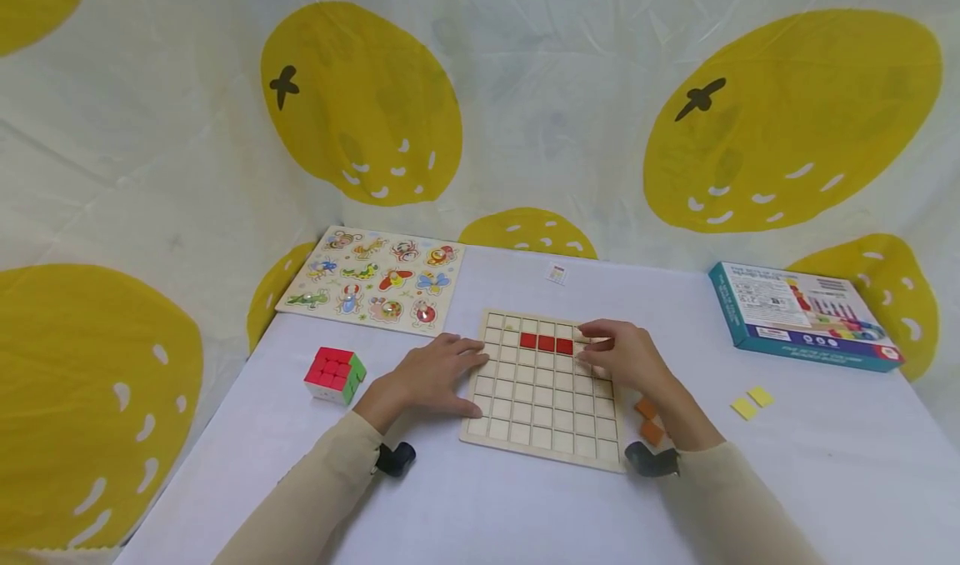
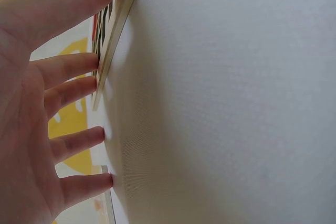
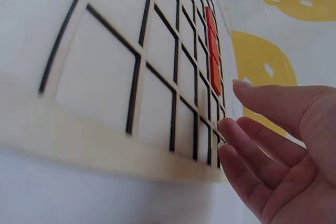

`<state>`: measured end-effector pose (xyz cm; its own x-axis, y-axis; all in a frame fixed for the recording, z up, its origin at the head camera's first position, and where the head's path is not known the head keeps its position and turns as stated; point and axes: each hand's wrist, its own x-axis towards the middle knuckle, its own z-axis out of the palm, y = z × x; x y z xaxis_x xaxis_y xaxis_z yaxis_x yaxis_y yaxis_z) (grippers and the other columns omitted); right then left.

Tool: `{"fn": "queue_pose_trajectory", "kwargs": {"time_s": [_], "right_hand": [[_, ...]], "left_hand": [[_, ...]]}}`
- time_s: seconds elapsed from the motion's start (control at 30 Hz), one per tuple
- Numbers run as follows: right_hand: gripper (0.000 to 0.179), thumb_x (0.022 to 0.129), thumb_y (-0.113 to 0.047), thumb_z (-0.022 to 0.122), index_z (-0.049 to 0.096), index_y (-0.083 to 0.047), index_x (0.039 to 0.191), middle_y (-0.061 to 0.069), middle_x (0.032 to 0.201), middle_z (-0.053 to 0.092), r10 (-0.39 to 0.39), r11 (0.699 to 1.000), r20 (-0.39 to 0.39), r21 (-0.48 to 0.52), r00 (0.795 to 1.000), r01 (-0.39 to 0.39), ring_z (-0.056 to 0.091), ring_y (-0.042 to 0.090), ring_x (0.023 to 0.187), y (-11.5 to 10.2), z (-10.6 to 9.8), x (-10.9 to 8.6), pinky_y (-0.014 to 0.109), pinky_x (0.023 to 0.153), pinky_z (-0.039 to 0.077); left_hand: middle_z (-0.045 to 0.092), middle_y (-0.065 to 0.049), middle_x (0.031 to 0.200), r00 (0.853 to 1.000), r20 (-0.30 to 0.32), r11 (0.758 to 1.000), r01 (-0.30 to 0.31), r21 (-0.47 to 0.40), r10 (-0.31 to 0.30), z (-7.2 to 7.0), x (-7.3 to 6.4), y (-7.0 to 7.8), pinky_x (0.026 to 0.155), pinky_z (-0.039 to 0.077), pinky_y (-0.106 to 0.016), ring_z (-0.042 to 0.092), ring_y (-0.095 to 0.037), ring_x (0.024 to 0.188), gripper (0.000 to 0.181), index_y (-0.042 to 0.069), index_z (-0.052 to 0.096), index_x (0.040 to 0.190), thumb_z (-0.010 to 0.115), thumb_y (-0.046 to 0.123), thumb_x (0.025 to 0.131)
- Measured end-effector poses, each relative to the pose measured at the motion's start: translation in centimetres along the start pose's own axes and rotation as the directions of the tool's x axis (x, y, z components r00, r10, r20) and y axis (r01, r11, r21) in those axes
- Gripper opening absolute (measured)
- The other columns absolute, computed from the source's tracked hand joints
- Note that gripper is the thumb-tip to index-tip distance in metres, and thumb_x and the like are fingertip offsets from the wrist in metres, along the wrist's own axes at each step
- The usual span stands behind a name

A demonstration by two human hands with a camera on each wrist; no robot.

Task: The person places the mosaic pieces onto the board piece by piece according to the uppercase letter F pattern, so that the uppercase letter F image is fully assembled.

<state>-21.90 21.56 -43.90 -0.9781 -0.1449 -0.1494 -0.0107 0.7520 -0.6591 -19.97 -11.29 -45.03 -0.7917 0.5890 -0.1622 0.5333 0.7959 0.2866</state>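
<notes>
A pale wooden grid board (image 1: 534, 398) lies on the white table, with three red square tiles (image 1: 546, 343) side by side in one row near its far edge. My left hand (image 1: 441, 375) rests at the board's left edge, fingers spread; in the left wrist view the thumb and two fingertips touch the board's rim. Over the far right corner is my right hand (image 1: 626, 355), beside the red tiles. The right wrist view shows its thumb and fingers apart, loosely bent, with nothing visible between them. Orange tiles (image 1: 651, 432) lie right of the board, partly under the right wrist.
Two yellow tiles (image 1: 745, 408) lie farther right, below a teal-edged box (image 1: 806, 315). On the left are a puzzle cube (image 1: 334, 375) with a red top and an insect picture board (image 1: 375, 278). A small printed card (image 1: 557, 273) lies beyond the grid, before a lemon-patterned cloth.
</notes>
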Motion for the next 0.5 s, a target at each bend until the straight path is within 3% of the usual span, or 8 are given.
{"fn": "queue_pose_trajectory", "kwargs": {"time_s": [0.23, 0.5], "right_hand": [[0.057, 0.092, -0.032, 0.075, 0.058, -0.013, 0.143, 0.017, 0.143, 0.061, 0.049, 0.999, -0.035, -0.022, 0.998, -0.05, 0.061, 0.037, 0.123, 1.3, -2.5, -1.5, 0.044, 0.092, 0.06], [0.061, 0.09, -0.041, 0.076, 0.06, -0.011, 0.14, 0.022, 0.141, 0.06, 0.098, 0.991, -0.034, -0.083, 0.995, -0.101, 0.056, 0.041, 0.124, 3.5, -5.0, -3.9, 0.042, 0.087, 0.061]], "left_hand": [[0.045, 0.002, 0.161, 1.0, -0.004, 1.0, -0.004, 0.014, 0.004, 0.1, 0.1, 0.0, 0.102, 0.051, -0.059, 0.04, -0.03, 0.149, 0.081, 0.024, 0.053, 0.149, 0.077, 0.059, 0.081], [0.044, 0.002, 0.161, 1.0, -0.001, 1.0, -0.006, 0.018, 0.006, 0.2, 0.2, -0.1, 0.101, 0.052, -0.057, 0.039, -0.029, 0.149, 0.082, 0.024, 0.052, 0.15, 0.076, 0.061, 0.081]]}}
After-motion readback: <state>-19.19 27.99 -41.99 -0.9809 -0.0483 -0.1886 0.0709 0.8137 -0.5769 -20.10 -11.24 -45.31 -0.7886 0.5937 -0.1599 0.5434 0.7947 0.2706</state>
